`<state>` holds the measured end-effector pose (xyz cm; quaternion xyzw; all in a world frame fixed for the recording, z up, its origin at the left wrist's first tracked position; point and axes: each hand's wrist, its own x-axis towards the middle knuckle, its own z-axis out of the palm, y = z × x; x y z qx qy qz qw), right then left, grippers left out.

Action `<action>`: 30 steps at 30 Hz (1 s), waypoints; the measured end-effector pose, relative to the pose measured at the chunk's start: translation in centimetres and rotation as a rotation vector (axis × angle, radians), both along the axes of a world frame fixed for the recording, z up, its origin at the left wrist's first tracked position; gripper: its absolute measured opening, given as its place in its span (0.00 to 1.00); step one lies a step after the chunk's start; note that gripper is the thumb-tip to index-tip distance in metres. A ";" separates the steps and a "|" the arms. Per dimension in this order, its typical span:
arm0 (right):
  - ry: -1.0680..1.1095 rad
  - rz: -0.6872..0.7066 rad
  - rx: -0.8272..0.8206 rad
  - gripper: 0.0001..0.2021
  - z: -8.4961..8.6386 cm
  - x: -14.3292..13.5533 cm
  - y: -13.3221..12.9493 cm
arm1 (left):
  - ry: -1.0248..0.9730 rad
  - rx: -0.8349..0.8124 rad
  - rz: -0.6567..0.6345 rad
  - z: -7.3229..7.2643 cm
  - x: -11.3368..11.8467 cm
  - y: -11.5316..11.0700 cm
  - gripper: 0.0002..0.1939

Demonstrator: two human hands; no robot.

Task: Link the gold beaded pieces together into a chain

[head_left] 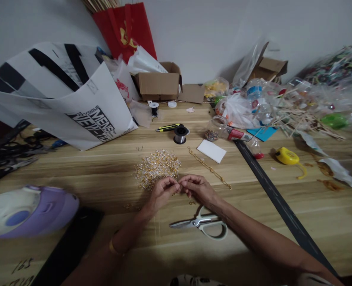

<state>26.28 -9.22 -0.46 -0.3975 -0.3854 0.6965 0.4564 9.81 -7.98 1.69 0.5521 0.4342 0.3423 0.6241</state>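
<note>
My left hand [164,190] and my right hand [198,186] meet fingertip to fingertip above the table. Both are closed in a pinch, and whatever lies between the fingers is too small to make out. Just beyond them a pile of gold and silver beaded wire pieces [156,165] spreads on the wood. To the right of the pile lies a thin gold chain [210,169], stretched out diagonally. White-handled scissors [198,223] rest below my hands, partly under my right forearm. A few small gold bits [191,203] are scattered close by.
Behind the pile stand a wire spool [180,135] and a yellow utility knife [167,127]. A white card [211,151], a jar of beads [216,129] and a yellow tape measure [287,156] are to the right. At left are a large white bag [86,103] and a purple-and-white device [45,212].
</note>
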 end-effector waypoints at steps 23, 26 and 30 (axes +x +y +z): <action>-0.083 0.008 0.056 0.07 0.1 0.0 -0.1 | -0.018 -0.065 0.006 0.1 -0.2 0.4 0.09; -0.066 0.002 0.060 0.07 -0.2 0.0 0.0 | -0.011 -0.055 -0.014 0.2 -0.2 0.3 0.10; -0.055 -0.001 0.063 0.08 -0.2 0.0 -0.1 | -0.004 -0.030 -0.044 0.2 -0.2 0.3 0.10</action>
